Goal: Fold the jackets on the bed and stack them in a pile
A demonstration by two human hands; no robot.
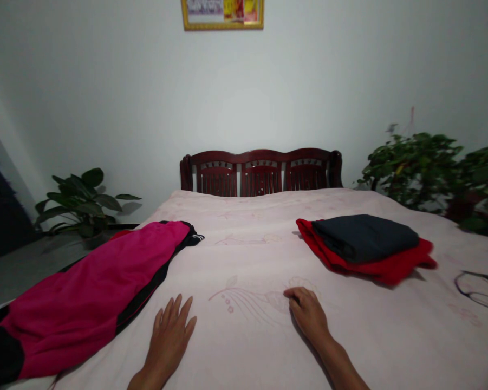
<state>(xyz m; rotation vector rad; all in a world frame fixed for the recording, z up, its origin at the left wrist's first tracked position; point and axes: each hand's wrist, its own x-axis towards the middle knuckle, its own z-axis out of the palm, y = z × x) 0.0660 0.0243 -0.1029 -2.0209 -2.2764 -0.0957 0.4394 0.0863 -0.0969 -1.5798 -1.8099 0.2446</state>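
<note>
Left hand (173, 324): fingers spread, over pale cloth (239, 355)
Right hand (308, 314): fingers curled, grip unclear
Pink garment (89, 292): left
Dark garment (368, 237): right, atop red garment (398, 266)

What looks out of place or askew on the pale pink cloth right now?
The folded dark grey-blue garment sits unevenly on the red garment, which sticks out at left, front and right. The dark-rimmed eyeglasses at the view's right edge look out of place beside them. No spill shows.
</note>
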